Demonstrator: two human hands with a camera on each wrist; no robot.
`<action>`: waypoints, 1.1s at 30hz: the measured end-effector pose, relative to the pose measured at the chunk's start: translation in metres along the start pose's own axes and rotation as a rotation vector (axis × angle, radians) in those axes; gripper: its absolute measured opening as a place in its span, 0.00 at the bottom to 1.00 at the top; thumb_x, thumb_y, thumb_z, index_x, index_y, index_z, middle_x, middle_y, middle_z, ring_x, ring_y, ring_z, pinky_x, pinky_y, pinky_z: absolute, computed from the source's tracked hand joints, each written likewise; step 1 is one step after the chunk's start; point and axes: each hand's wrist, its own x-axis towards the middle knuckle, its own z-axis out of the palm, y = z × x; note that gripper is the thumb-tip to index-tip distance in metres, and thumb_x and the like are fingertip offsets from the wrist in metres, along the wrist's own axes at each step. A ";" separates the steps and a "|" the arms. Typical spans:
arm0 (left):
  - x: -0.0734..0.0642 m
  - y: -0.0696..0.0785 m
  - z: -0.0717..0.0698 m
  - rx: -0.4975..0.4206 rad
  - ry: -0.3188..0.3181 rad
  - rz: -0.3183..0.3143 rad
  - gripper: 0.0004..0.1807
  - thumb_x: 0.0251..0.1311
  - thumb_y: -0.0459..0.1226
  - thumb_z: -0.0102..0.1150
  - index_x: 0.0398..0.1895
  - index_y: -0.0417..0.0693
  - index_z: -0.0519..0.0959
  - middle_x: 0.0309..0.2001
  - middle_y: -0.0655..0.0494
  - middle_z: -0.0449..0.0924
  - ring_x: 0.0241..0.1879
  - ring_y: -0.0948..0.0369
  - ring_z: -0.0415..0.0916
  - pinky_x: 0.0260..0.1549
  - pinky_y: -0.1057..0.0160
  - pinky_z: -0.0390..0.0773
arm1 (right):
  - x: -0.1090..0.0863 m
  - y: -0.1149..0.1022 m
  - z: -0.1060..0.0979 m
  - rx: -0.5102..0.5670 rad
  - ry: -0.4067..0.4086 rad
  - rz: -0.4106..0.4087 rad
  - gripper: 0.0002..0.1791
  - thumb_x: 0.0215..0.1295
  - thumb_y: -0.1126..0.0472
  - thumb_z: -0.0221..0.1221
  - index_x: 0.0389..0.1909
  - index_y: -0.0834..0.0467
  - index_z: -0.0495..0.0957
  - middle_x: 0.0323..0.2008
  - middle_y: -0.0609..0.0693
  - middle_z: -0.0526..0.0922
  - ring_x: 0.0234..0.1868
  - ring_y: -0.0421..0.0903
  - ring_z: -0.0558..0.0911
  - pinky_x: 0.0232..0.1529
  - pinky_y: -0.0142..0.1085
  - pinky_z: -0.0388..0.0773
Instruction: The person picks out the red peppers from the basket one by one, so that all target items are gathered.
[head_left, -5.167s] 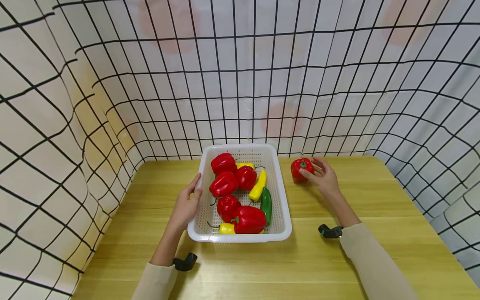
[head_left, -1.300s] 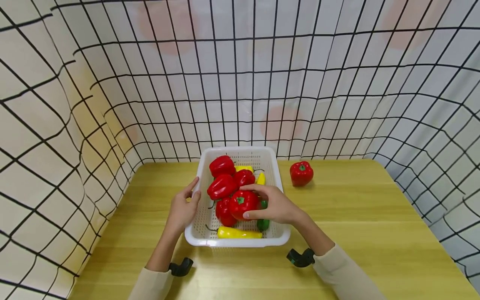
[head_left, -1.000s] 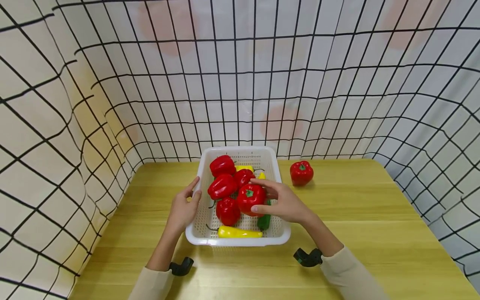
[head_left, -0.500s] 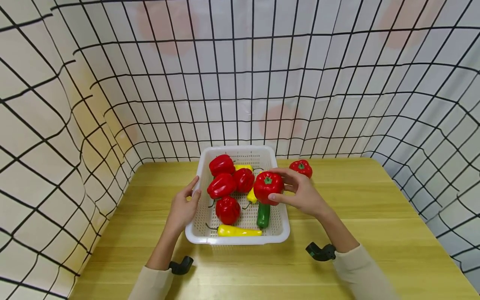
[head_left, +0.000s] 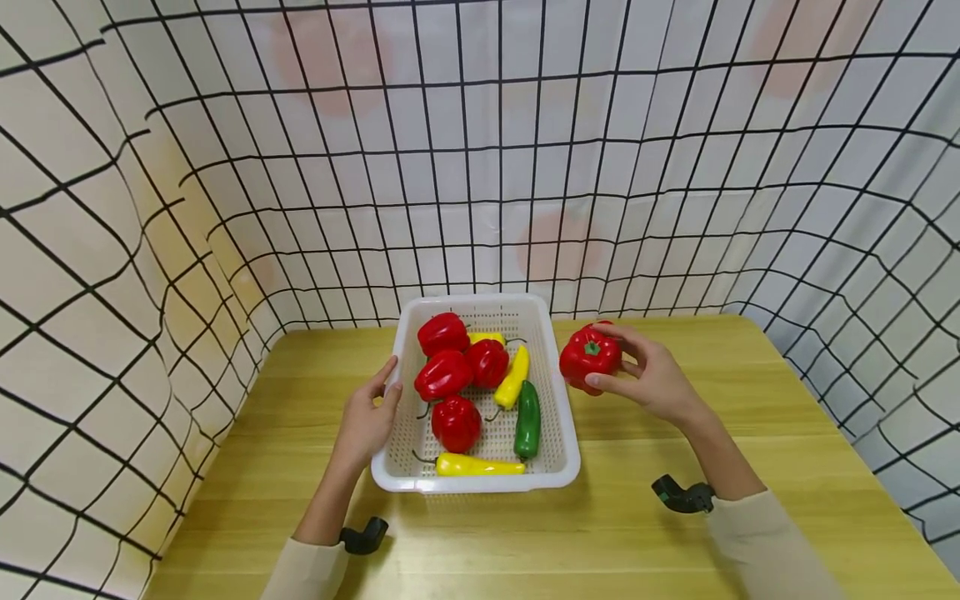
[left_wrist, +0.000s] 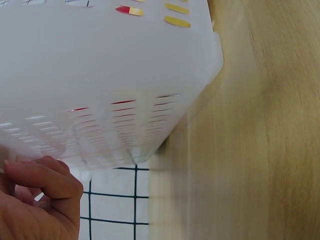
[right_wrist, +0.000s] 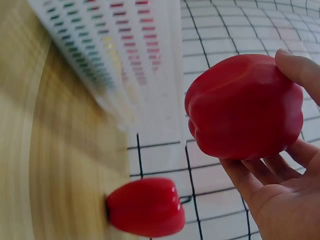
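Note:
My right hand (head_left: 651, 372) holds a red bell pepper (head_left: 588, 360) above the table, just right of the white plastic basket (head_left: 570, 442). In the right wrist view, thumb and fingers grip this bell pepper (right_wrist: 247, 107) from opposite sides. A second red bell pepper (right_wrist: 146, 207) rests on the table below it; in the head view the held one hides most of it. At the basket's left rim, my left hand (head_left: 371, 417) grips the edge, its bent fingers against the wall in the left wrist view. Several red bell peppers (head_left: 456, 422) lie inside the basket.
Also in the basket are yellow peppers (head_left: 480, 465) and a green pepper (head_left: 527, 421). Under it is a wooden table (head_left: 480, 542). White sheets behind a black wire grid (head_left: 502, 200) enclose the back and sides.
A bell pepper went from my right hand onto the table at right. That hand then took another from the basket and carried it rightward over the rim. My left hand stayed put.

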 end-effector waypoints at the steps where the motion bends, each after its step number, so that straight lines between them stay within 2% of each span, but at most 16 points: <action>1: 0.000 0.000 0.000 0.000 -0.001 0.000 0.28 0.77 0.46 0.52 0.77 0.69 0.66 0.48 0.40 0.77 0.35 0.49 0.84 0.30 0.56 0.90 | -0.001 0.003 -0.002 0.001 0.007 0.004 0.40 0.64 0.59 0.71 0.75 0.56 0.66 0.71 0.56 0.69 0.67 0.56 0.73 0.62 0.33 0.79; 4: 0.000 -0.001 0.000 0.004 -0.002 0.001 0.28 0.77 0.46 0.52 0.78 0.69 0.66 0.48 0.40 0.77 0.36 0.49 0.83 0.30 0.56 0.90 | -0.003 0.010 -0.009 0.004 0.034 0.014 0.40 0.63 0.59 0.71 0.74 0.57 0.66 0.71 0.56 0.69 0.66 0.54 0.73 0.59 0.27 0.79; 11: 0.000 -0.001 0.000 0.016 0.003 0.010 0.28 0.77 0.46 0.53 0.78 0.68 0.66 0.48 0.40 0.79 0.37 0.48 0.83 0.31 0.56 0.90 | -0.006 0.025 -0.026 -0.023 0.099 0.060 0.42 0.62 0.57 0.73 0.74 0.56 0.64 0.70 0.56 0.70 0.67 0.46 0.70 0.55 0.20 0.78; 18: 0.000 -0.001 0.000 0.014 0.005 0.009 0.28 0.77 0.46 0.53 0.77 0.68 0.67 0.48 0.40 0.79 0.37 0.48 0.83 0.31 0.56 0.90 | -0.008 0.041 -0.040 -0.076 0.150 0.111 0.43 0.62 0.54 0.73 0.74 0.55 0.63 0.71 0.58 0.69 0.71 0.59 0.69 0.53 0.17 0.76; 24: 0.000 -0.001 0.000 -0.005 0.001 0.002 0.28 0.76 0.46 0.53 0.77 0.69 0.67 0.49 0.41 0.78 0.38 0.47 0.83 0.32 0.54 0.90 | -0.007 0.058 -0.054 -0.101 0.193 0.173 0.45 0.63 0.52 0.72 0.76 0.58 0.61 0.72 0.60 0.66 0.72 0.63 0.68 0.50 0.14 0.74; 27: 0.000 -0.001 0.000 -0.007 0.003 0.000 0.28 0.76 0.45 0.53 0.77 0.69 0.67 0.49 0.41 0.78 0.38 0.47 0.84 0.32 0.53 0.90 | -0.004 0.067 -0.060 -0.106 0.211 0.208 0.46 0.65 0.49 0.70 0.78 0.58 0.58 0.74 0.62 0.65 0.73 0.65 0.66 0.48 0.15 0.75; 33: 0.000 -0.001 0.000 -0.008 0.008 0.004 0.28 0.76 0.45 0.53 0.77 0.68 0.67 0.48 0.39 0.79 0.37 0.47 0.84 0.31 0.55 0.90 | 0.003 0.083 -0.061 -0.077 0.261 0.265 0.49 0.65 0.45 0.69 0.79 0.57 0.56 0.75 0.62 0.63 0.74 0.65 0.64 0.45 0.15 0.73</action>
